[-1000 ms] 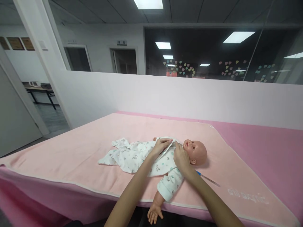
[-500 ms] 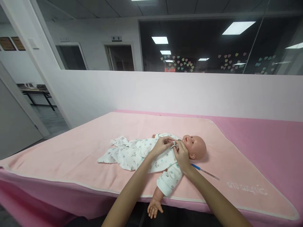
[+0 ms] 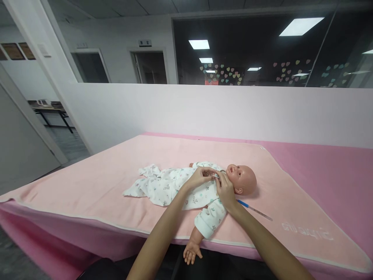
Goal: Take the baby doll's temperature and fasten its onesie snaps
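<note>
A baby doll (image 3: pixel 247 178) lies on its back with its head to the right. It wears a white printed baby outfit (image 3: pixel 166 190), whose leg part spreads to the left. At the collar, my left hand (image 3: pixel 201 177) is closed in a pinch. My right hand (image 3: pixel 225 188) meets it there, fingers bent and closed, beside the doll's chin. A small white bit of the outfit shows between the fingertips; its exact form is hidden. One doll hand (image 3: pixel 192 252) hangs past the table's front edge.
A pink blanket (image 3: pixel 101 171) covers the table over a darker pink cloth (image 3: pixel 329 167). A slim stick with a blue end (image 3: pixel 255 210), perhaps a pen or thermometer, lies right of my right forearm. A white half wall (image 3: pixel 204 112) with glass above stands behind.
The view has shifted slightly, so everything sits a little higher and further right. Both hands stay at the collar, with only small finger movement.
</note>
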A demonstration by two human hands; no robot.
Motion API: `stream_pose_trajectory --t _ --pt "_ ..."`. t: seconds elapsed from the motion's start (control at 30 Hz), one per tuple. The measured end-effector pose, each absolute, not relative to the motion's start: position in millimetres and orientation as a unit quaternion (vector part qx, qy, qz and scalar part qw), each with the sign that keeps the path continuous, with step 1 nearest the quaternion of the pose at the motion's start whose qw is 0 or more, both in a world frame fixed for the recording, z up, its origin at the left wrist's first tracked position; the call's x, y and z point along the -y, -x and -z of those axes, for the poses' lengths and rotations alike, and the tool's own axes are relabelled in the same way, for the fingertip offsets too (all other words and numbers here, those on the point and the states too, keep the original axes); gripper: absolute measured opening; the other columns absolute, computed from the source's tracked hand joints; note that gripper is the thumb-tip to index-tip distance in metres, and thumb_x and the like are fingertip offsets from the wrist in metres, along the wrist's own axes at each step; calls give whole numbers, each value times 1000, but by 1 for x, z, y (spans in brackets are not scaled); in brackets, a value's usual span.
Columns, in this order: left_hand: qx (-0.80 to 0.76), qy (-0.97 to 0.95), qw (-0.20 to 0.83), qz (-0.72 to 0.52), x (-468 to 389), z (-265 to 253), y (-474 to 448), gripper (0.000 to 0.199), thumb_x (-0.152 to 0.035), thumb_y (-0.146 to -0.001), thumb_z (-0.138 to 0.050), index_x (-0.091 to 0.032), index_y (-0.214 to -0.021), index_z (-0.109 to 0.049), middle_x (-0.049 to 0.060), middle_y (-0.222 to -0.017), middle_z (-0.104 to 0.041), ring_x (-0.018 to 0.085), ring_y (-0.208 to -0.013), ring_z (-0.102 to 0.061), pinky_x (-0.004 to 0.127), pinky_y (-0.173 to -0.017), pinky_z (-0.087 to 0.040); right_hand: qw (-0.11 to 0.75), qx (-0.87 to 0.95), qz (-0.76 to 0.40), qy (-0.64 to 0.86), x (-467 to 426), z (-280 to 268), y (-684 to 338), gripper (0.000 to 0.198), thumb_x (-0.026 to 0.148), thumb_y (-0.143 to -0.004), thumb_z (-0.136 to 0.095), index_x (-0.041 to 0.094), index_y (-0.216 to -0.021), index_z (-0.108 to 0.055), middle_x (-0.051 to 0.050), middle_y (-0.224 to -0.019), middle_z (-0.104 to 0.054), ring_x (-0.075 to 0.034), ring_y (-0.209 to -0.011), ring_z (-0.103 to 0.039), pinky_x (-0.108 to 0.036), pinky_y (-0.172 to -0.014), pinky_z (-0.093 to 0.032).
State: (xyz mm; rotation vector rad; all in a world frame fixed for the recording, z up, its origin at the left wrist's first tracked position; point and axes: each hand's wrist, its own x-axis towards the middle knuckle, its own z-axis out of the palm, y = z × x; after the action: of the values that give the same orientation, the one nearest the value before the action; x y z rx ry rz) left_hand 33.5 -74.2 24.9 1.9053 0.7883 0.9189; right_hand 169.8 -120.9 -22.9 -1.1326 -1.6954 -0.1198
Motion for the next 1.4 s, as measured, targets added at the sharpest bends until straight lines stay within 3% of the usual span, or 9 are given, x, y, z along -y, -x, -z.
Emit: stream_pose_trajectory --t 0.3,0.63,0.9,1.1,1.17,1.3,1.4 --pt "-346 -712 446 -418 79 -27 -37 22 -26 -68 -63 -13 -86 -68 7 -82 -68 17 -77 -61 27 -72 -48 521 719 134 440 115 30 -169 29 13 -88 -33 16 -108 -54 -9 -94 -64 -19 -88 -60 -34 -77 -51" --pt "-309 -792 374 -369 74 -23 -34 25 -22 -65 -66 -14 -89 -66 4 -82 -66 13 -71 -55 23 -63 -43 545 711 77 438 117 27 -170 28 13 -89 -34 18 -109 -53 -7 -97 -64 -18 -89 -61 -32 -78 -51" --pt "-319 -781 375 -384 78 -25 -37 22 -15 -64 -63 -14 -86 -66 2 -72 -64 12 -69 -56 21 -61 -43 575 685 42 445 119 17 -171 22 15 -88 -38 19 -97 -58 -5 -87 -64 -17 -81 -60 -30 -72 -50" --pt "-307 -775 422 -357 80 -28 -25 44 -22 -68 -66 -17 -110 -55 5 -90 -65 15 -81 -60 25 -70 -47 561 688 108 447 119 22 -170 26 12 -86 -34 18 -95 -58 -8 -91 -60 -18 -86 -57 -31 -74 -48" --pt "-330 -778 383 -372 87 -22 -15 46 -26 -69 -65 -19 -113 -53 6 -96 -64 16 -86 -60 27 -74 -48 529 717 134 434 120 25 -169 28 9 -85 -34 18 -94 -59 -9 -96 -59 -18 -89 -55 -30 -74 -47" --pt "-391 -808 145 -415 108 -4 3 22 -33 -78 -56 -20 -96 -61 5 -97 -64 18 -91 -58 31 -81 -46 457 765 148 429 124 23 -164 24 8 -79 -42 20 -83 -63 -7 -102 -59 -19 -90 -53 -32 -79 -43" --pt "-425 -811 41 -400 113 2 7 21 -33 -84 -46 -20 -88 -62 4 -87 -66 17 -83 -59 28 -74 -45 424 769 147 455 122 12 -156 19 12 -77 -47 20 -78 -64 -7 -115 -54 -23 -104 -47 -39 -89 -36"
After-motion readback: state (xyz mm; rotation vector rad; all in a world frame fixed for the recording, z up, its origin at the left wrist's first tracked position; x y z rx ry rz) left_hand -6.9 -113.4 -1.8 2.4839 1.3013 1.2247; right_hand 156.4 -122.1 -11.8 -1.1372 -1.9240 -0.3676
